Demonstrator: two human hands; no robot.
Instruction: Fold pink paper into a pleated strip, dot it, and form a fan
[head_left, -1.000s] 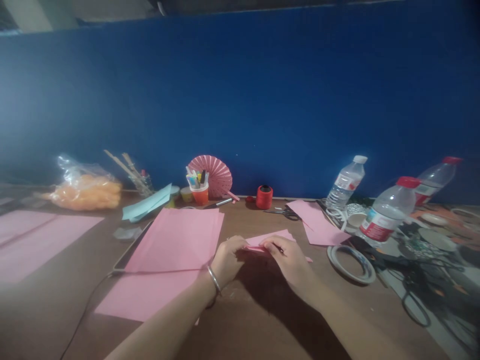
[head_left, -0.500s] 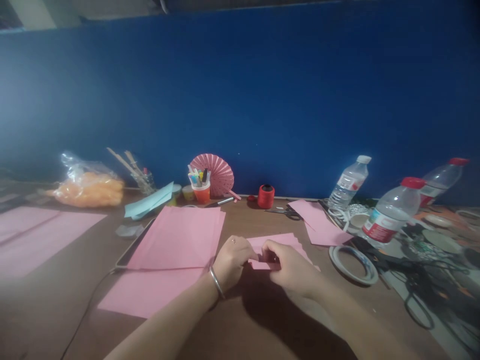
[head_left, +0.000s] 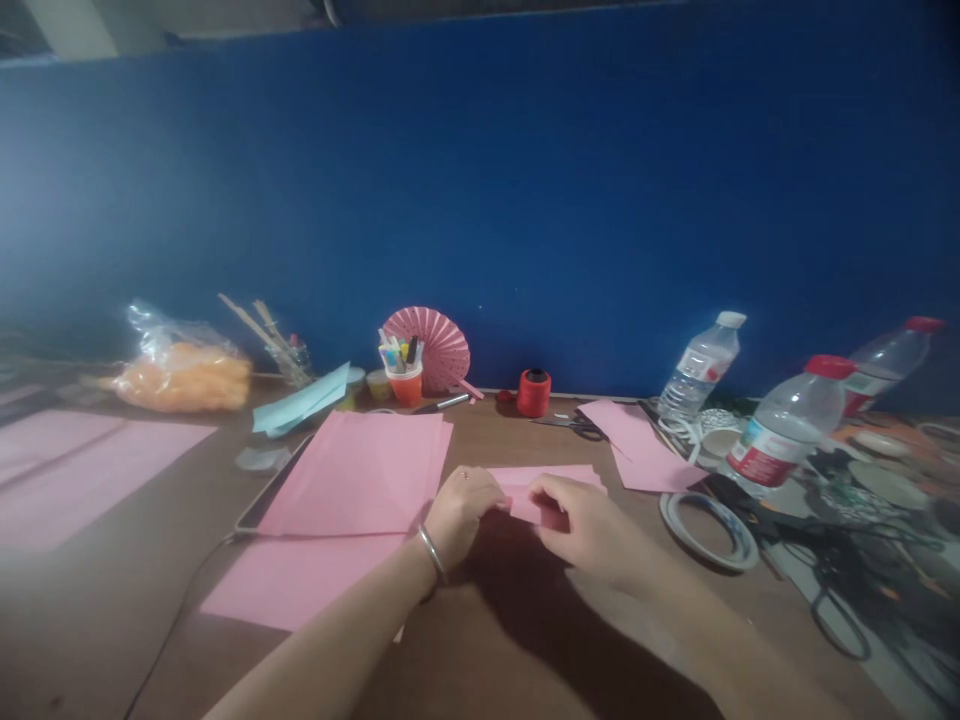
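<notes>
Several pink paper sheets (head_left: 544,480) lie on the table in front of me, partly hidden under my hands. My left hand (head_left: 463,515) is closed, its fingertips pinching the left part of a folded pink paper. The bent fingers of my right hand (head_left: 589,530) grip the same paper farther right, thumb nearest me. Most of the fold is out of sight behind the fingers. To the left is a larger stack of pink paper (head_left: 360,470), close beside my left wrist, which wears a silver bangle (head_left: 432,553).
A pen cup (head_left: 406,386) and pink paper fan (head_left: 444,345) stand by the blue wall. Nearby are a red thread spool (head_left: 534,396) and scissors (head_left: 574,425). Rightward lie a tape roll (head_left: 709,533), a red-capped bottle (head_left: 787,430) and cluttered cords. A bag (head_left: 184,375) sits left.
The pink strip between my fingertips now shows less. My hands have drawn slightly apart over the paper, and the view has shifted slightly.
</notes>
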